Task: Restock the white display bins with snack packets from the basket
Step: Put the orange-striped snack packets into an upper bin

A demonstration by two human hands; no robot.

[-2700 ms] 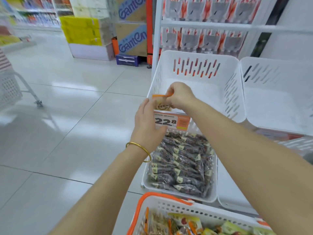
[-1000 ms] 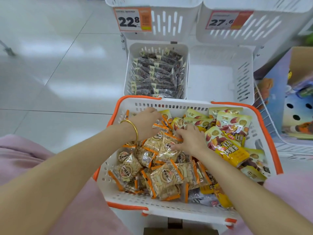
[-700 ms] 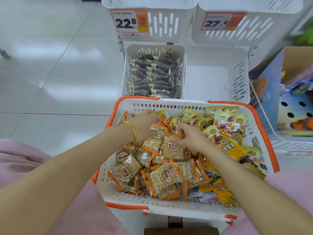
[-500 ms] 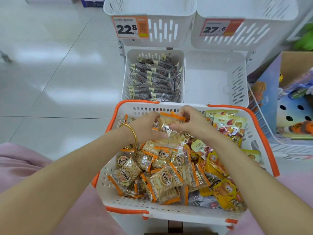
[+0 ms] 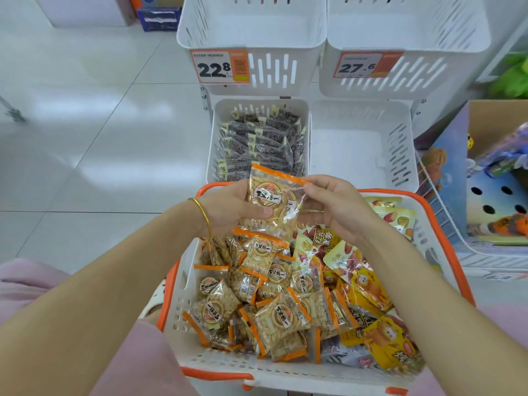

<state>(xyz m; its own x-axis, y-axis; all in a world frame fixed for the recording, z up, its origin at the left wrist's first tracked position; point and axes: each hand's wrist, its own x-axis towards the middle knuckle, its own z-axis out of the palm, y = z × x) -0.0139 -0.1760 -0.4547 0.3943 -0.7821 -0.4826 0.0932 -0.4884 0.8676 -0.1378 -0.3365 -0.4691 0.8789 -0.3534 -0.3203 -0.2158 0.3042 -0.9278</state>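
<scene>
Left hand [image 5: 228,208] grip clamps a small stack of orange-edged snack packets [image 5: 270,200], thumb across the front face. Right hand [image 5: 335,208] grip pinches the stack's right edge, probably to square it for one transfer. The stack is held above the orange-rimmed basket [image 5: 257,364], just short of the lower white bins [image 5: 348,150].

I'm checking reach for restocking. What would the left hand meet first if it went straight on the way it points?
Probably the right hand, which pinches the same orange-edged packet that the left hand grips; past it lies the lower right bin, though depth is unclear.
</scene>
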